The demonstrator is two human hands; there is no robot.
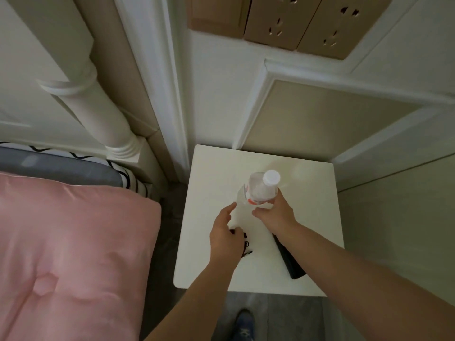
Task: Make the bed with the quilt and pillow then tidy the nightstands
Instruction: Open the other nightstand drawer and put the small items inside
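A white nightstand [307, 242] stands beside the bed. My right hand [275, 214] grips a clear plastic bottle [261, 189] with a white cap, upright near the middle of the top. My left hand [225, 236] hovers over a small dark item [245, 242] on the nightstand, fingers loosely curled; I cannot tell whether it holds it. A black remote-like bar [290, 260] lies on the right part of the top, partly hidden under my right forearm. A pink quilt [69, 254] covers the bed at the left.
A white bedpost and headboard [98, 112] rise at the left. Wall sockets [295, 23] sit above the nightstand. A striped sheet and a grey pillow edge [61, 166] show behind the quilt. My shoe [243, 326] is on the grey floor.
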